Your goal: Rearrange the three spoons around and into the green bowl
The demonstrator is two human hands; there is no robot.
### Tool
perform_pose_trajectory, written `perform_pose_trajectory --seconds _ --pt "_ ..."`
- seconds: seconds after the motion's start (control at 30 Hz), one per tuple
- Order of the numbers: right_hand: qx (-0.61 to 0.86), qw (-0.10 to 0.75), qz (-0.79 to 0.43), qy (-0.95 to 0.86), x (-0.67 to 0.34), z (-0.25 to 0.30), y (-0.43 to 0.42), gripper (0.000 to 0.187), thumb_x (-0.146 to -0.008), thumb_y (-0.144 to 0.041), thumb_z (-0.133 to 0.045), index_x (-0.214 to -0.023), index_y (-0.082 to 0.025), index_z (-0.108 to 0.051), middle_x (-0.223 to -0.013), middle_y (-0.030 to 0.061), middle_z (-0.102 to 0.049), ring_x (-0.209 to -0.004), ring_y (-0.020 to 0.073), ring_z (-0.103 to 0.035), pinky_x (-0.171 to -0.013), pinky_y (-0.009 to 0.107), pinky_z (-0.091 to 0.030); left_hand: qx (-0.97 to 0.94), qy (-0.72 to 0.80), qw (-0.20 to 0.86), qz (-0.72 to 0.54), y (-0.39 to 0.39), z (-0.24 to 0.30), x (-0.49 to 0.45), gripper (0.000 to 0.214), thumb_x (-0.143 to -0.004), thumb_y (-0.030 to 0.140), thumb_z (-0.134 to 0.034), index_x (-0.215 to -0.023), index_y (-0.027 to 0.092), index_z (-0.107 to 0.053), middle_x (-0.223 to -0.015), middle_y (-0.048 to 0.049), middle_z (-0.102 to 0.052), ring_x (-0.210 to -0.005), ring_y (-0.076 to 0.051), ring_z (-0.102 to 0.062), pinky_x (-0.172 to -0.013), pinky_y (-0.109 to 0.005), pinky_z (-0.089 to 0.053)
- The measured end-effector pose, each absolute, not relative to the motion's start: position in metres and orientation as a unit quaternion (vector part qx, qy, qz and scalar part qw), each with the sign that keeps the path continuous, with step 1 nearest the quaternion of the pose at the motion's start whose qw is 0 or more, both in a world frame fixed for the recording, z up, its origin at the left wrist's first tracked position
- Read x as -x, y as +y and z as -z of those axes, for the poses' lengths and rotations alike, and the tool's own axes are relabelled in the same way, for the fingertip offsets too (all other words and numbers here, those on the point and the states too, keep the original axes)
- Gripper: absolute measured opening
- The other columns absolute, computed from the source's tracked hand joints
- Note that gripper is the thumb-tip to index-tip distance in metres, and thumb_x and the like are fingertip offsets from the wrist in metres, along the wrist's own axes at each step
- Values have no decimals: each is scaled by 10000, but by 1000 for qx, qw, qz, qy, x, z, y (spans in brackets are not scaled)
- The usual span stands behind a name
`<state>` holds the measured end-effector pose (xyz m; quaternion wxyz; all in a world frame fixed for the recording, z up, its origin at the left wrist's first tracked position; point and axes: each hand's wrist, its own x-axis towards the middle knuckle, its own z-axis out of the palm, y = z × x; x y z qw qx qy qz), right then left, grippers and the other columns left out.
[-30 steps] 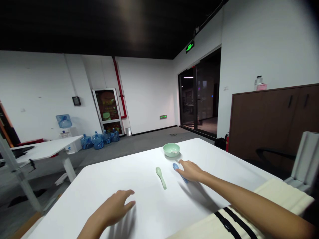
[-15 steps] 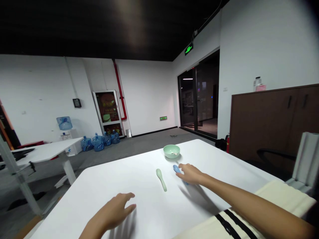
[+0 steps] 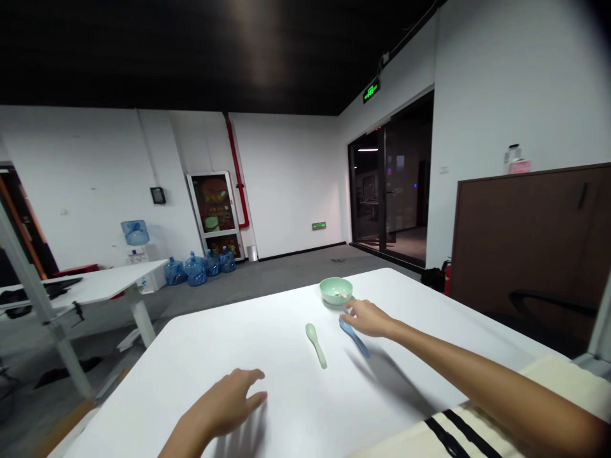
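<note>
My right hand point(image 3: 371, 318) hovers just past the bowl end of a blue spoon point(image 3: 357, 339), partly hiding it. Its fingers are slightly apart with nothing visible between them, and the fingertips are beside the near right rim of a light green bowl point(image 3: 329, 298). Inside that bowl is something small and pale, too small to name. A pale green spoon point(image 3: 316, 346) lies on the white table, left of the blue one. My left hand point(image 3: 231, 401) is held over the near left part of the table, fingers apart, holding nothing.
The white table point(image 3: 214, 340) has its far edge just behind the bowl. Beyond stand several blue water jugs point(image 3: 195, 270), another white table point(image 3: 112, 280) at left and a brown cabinet point(image 3: 520, 254) at right. Striped cream cloth point(image 3: 405, 442) shows at the lower right.
My right hand has moved forward from over the blue spoon toward the bowl, exposing more of the spoon's handle. My left hand stays about the same. The view has turned slightly left.
</note>
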<state>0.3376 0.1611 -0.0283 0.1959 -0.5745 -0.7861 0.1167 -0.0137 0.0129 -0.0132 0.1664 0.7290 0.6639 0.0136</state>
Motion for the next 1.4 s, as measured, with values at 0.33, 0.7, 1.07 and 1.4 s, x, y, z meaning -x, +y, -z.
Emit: perform_pose_trajectory --seconds 0.33,0.7,1.07,1.4 --pt "601 226 -86 -762 -340 4 205 582 -837 -604 -460 -1188 -166 -617 -1007 102 -715 -917 237 -643 -710 262 -407 -729 663 170 -11 13 12 14 600 -816 666 -415 -1285 322 -562 -1319 -66 -590 -1195 -291 -546 -999 -412 -417" --pt "632 218 -33 -743 -331 -17 242 498 -846 -534 -483 -1106 -153 -668 -1052 145 -703 -988 256 -636 -722 260 -411 -729 664 167 -14 15 15 14 583 -825 632 -414 -1291 312 -556 -1314 -58 -593 -1198 -287 -541 -1012 -416 -409" --pt "691 121 -61 -710 -311 8 290 323 -788 -400 -561 -902 -140 -716 -941 167 -710 -872 255 -672 -664 272 -441 -723 668 178 -5 16 14 13 571 -838 628 -407 -1312 335 -532 -1312 -43 -592 -1195 -287 -537 -1006 -419 -402" --pt "716 93 -52 -690 -312 40 324 394 -760 -375 -601 -1081 -153 -656 -1137 162 -660 -1004 289 -640 -725 314 -475 -722 667 186 -6 21 13 10 545 -854 605 -405 -1312 339 -533 -1304 -37 -601 -1199 -283 -531 -1013 -425 -394"
